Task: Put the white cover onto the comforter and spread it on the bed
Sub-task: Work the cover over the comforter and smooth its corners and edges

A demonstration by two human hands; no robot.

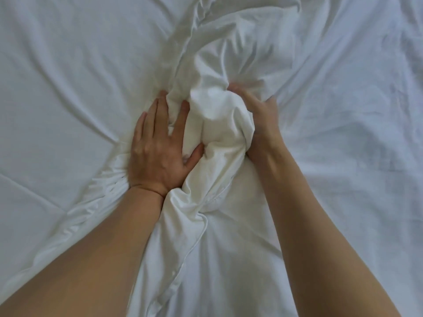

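Bunched comforter (219,124) lay mid-bed inside the white cover (68,88), left hand (158,147) flat-fingered against the bunch's left side, right hand (258,120) curled gripping its right; judged risk: filling twisting, leaving the cover's corners unfilled.

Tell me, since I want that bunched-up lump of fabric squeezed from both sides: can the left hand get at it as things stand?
Probably yes. The left hand already lies against the bunched lump of fabric, its fingers spread over it, and nothing lies between them. The right hand holds the other side.
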